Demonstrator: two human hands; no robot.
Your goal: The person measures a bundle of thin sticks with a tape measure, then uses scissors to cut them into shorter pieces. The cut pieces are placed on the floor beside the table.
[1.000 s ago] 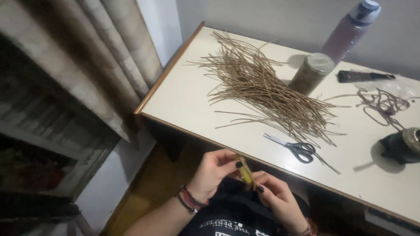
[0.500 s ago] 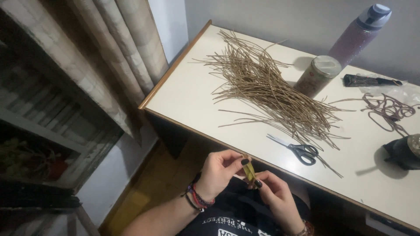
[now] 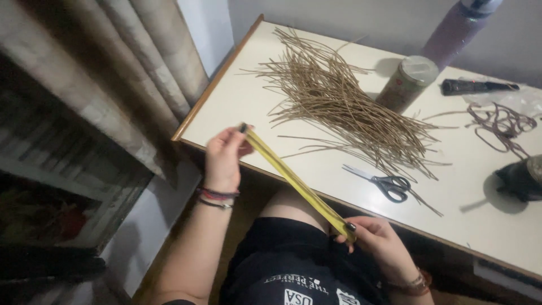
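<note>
A yellow measuring tape [image 3: 293, 181] is stretched taut between my two hands, below the near edge of the white table [image 3: 248, 107]. My left hand [image 3: 224, 155] pinches one end, raised near the table's front left corner. My right hand [image 3: 377, 242] grips the other end low over my lap. A big heap of thin brown strands [image 3: 344, 107] lies on the table beyond the tape. Black-handled scissors [image 3: 384, 182] rest at the heap's near side, just above my right hand.
A round lidded tin [image 3: 407, 83], a purple bottle [image 3: 458, 25], a black tool [image 3: 477, 86], a coil of dark cord [image 3: 502, 121] and a dark round object [image 3: 522, 178] sit to the right. Curtains [image 3: 130, 68] hang at the left.
My hands were close together over my lap holding the small yellow tape. Now they have drawn apart, the left hand rising leftward, pulling the tape out long.
</note>
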